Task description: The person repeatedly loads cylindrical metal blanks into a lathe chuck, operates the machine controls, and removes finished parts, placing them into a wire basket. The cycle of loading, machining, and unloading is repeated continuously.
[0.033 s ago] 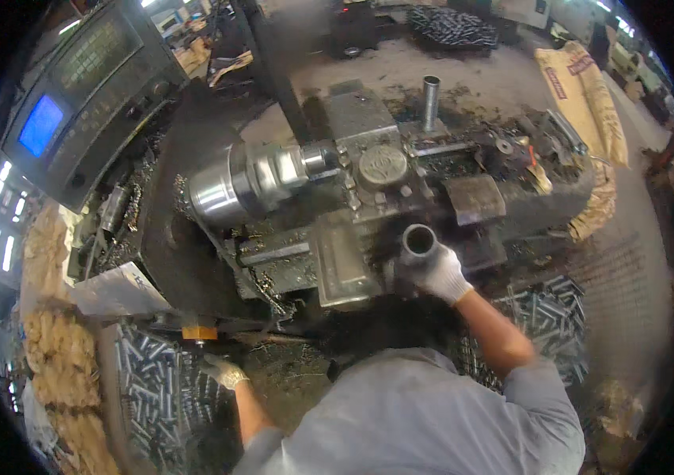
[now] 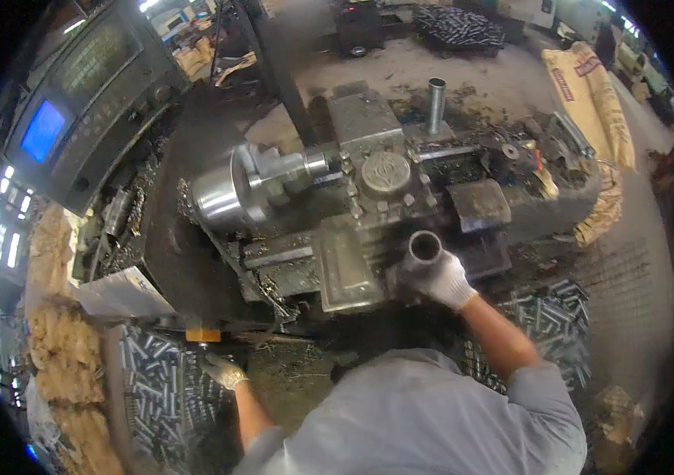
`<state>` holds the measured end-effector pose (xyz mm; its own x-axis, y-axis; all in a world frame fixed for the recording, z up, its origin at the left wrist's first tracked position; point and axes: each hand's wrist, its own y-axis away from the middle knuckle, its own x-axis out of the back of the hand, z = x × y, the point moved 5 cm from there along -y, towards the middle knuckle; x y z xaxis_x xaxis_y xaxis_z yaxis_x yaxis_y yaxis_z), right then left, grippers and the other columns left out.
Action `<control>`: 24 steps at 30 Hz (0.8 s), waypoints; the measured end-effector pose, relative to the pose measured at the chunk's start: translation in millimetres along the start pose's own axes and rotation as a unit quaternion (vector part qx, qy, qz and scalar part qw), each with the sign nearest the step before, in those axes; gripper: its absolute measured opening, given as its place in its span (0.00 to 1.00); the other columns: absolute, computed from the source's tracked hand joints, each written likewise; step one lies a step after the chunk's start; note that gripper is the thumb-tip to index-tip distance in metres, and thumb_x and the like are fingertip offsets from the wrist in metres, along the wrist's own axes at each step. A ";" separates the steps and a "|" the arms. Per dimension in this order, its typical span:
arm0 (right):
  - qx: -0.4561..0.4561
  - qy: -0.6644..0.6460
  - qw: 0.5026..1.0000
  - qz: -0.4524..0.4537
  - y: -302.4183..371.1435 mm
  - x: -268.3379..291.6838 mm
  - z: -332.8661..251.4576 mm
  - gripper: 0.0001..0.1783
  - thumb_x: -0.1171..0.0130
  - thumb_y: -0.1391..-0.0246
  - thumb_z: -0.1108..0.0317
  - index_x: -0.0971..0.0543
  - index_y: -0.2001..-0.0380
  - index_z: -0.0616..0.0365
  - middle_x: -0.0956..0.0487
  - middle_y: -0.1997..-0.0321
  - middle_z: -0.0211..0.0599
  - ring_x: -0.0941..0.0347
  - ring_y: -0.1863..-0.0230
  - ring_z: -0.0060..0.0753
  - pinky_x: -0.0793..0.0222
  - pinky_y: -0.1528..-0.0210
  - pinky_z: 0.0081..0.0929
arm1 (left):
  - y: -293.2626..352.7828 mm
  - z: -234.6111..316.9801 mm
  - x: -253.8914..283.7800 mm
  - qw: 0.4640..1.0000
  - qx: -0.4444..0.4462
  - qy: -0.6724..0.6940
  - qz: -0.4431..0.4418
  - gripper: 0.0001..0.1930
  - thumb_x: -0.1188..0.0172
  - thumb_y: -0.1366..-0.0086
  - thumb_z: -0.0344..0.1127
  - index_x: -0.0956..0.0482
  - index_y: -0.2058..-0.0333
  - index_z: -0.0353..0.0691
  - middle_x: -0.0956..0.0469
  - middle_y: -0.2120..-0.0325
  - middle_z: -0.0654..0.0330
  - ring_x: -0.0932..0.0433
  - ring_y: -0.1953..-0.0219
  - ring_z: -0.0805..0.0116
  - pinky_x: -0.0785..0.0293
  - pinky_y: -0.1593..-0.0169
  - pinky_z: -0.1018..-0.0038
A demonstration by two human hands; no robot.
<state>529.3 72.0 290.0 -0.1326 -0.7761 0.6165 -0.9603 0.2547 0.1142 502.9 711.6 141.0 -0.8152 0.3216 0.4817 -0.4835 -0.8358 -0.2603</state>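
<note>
Chuck (image 2: 222,194), left of centre, has turned: likely spinning. Right hand (image 2: 448,283) at tube (image 2: 425,248), centre right; left hand (image 2: 224,372) near orange block (image 2: 203,336), lower left. Both grips unclear.

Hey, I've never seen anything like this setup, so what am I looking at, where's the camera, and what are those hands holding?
You're looking down through a wide fisheye camera worn on the person's head, so straight edges bend. The gloved hands are beside a lathe-like machine. The right hand is around an open-ended metal tube. The left hand is just below an orange block in the picture; whether it grips anything is unclear. A shiny round chuck sits on the machine's left, and loose metal pieces lie heaped below.
</note>
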 end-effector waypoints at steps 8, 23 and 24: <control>0.233 0.118 0.957 -0.124 -56.0 122.4 -20.7 0.21 0.29 0.49 0.55 0.15 0.55 0.56 0.14 0.58 0.49 0.15 0.55 0.50 0.20 0.51 0.40 | -64.1 -25.7 -25.4 0.959 -0.159 -0.074 -0.221 0.25 0.43 0.29 0.51 0.20 0.49 0.33 0.16 0.54 0.45 0.19 0.48 0.45 0.25 0.43 0.55; 0.274 0.365 0.822 -0.340 -341.9 -54.9 -169.2 0.27 0.32 0.55 0.49 0.13 0.62 0.64 0.14 0.66 0.50 0.23 0.71 0.43 0.26 0.64 0.47 | 199.6 114.9 -103.2 0.909 0.045 0.130 -0.392 0.11 0.38 0.27 0.37 0.20 0.53 0.35 0.19 0.59 0.61 0.24 0.58 0.69 0.26 0.52 0.69; 0.283 0.344 0.827 -0.342 -349.1 -38.1 -161.6 0.25 0.31 0.54 0.49 0.12 0.64 0.62 0.13 0.66 0.45 0.27 0.73 0.41 0.28 0.65 0.47 | 197.1 112.1 -92.0 0.911 -0.002 0.108 -0.397 0.12 0.38 0.27 0.37 0.21 0.53 0.34 0.19 0.60 0.60 0.24 0.58 0.68 0.26 0.52 0.68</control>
<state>909.3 105.9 352.6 0.4743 -0.0649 0.8780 -0.7394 -0.5706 0.3573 518.3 467.4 139.1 -0.2513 0.9052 0.3428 -0.9492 -0.2998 0.0957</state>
